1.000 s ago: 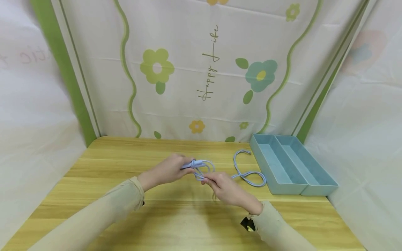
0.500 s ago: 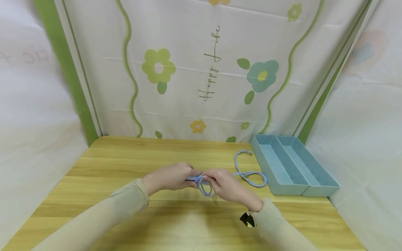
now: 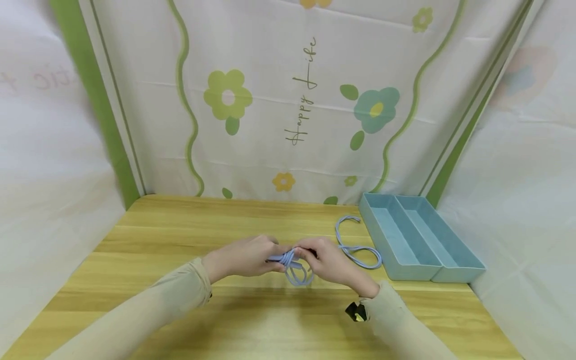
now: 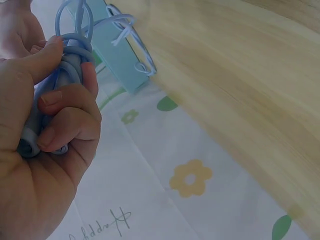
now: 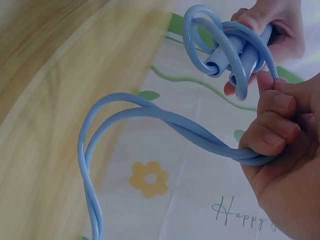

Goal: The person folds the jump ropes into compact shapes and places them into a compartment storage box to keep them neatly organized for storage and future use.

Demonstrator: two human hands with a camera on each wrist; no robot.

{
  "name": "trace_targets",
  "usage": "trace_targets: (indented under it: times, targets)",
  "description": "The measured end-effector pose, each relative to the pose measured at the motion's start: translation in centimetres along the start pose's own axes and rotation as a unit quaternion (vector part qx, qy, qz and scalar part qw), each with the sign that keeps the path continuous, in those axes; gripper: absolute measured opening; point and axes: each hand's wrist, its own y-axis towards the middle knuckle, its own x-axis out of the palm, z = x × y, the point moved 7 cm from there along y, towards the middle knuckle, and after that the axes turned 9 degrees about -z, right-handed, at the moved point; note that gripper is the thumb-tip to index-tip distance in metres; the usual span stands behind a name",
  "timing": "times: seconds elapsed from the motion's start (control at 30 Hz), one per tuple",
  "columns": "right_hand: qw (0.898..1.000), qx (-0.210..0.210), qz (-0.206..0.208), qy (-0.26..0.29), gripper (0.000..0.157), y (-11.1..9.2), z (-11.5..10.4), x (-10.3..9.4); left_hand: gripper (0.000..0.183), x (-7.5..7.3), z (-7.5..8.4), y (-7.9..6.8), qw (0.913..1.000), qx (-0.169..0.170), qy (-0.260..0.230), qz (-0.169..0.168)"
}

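Observation:
A light blue jump rope is held in front of me above the table. My left hand grips its two tube-shaped handles side by side, with cord wound several times round them. In the right wrist view, loops of cord hang past the handles' hollow ends. Close beside it, my right hand pinches the cord between thumb and index finger; its other fingers curl round the doubled cord. From there the doubled tail runs off to the right and lies in curves on the table.
A pale blue tray with two long compartments stands at the table's back right, just beyond the cord's tail. The wooden table ends at a flower-printed cloth behind; white cloth hangs at both sides.
My right hand has brought cord up to the left hand and round the handles. The winding looks thicker, the loops now hang lower, and the hands are closer together.

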Motion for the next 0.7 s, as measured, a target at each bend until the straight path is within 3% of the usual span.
trace_targets:
  times: [0.27, 0.4, 0.7]
  targets:
    - [0.999, 0.005, 0.033, 0.016, 0.017, 0.01, 0.81, -0.19, 0.051, 0.17, -0.66, 0.18, 0.9984, -0.021, -0.007, 0.052]
    - [0.999, -0.002, 0.047, 0.019, 0.017, 0.12, 0.85, -0.29, 0.046, 0.13, -0.88, 0.24, 0.9968, -0.026, 0.002, 0.075]
    - [0.998, -0.018, 0.056, 0.032, 0.013, -0.08, 0.92, -0.43, 0.044, 0.25, -0.52, 0.04, 0.9968, -0.001, 0.027, 0.076]
